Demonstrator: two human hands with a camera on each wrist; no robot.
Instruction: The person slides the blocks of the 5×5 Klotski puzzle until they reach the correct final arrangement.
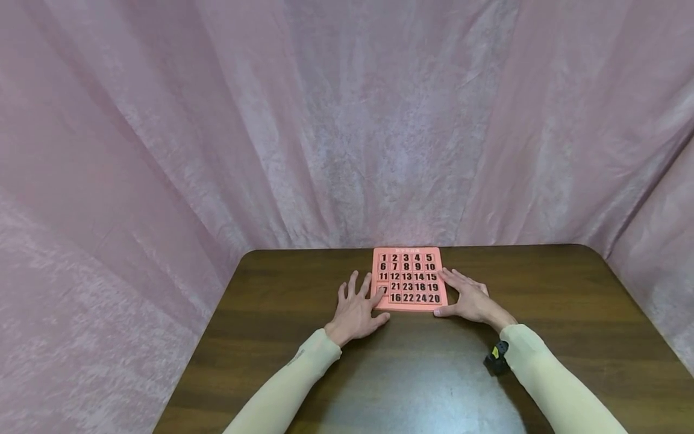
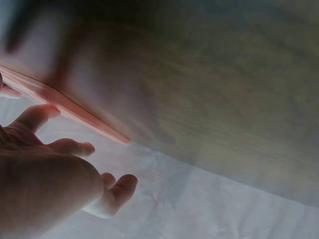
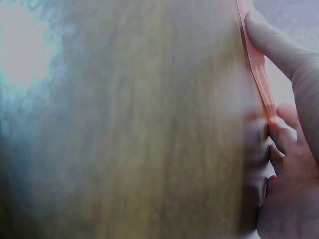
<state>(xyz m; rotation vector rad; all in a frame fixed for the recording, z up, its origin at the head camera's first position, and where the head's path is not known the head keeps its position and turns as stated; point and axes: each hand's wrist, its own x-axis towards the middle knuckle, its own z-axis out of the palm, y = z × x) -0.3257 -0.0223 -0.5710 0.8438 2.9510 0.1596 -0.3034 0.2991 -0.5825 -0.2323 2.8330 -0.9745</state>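
A pink number slide puzzle (image 1: 406,281) lies flat at the table's far edge, with rows of black-numbered tiles in its frame. My left hand (image 1: 355,313) is spread at its lower left, the index fingertip touching a tile partly covered, showing a 7. That tile sits slightly lower than the 21 beside it. The left thumb points right, just in front of the near edge. At the right side my right hand (image 1: 470,301) holds the frame, thumb at the near right corner and fingers along the right edge. In the right wrist view, the thumb (image 3: 279,45) rests against the pink frame (image 3: 256,64).
The brown wooden table (image 1: 260,337) reaches toward me, with a bright reflection near its front. A pink curtain (image 1: 379,120) hangs right behind the far edge and at both sides. A black device (image 1: 496,358) sits at the right wrist.
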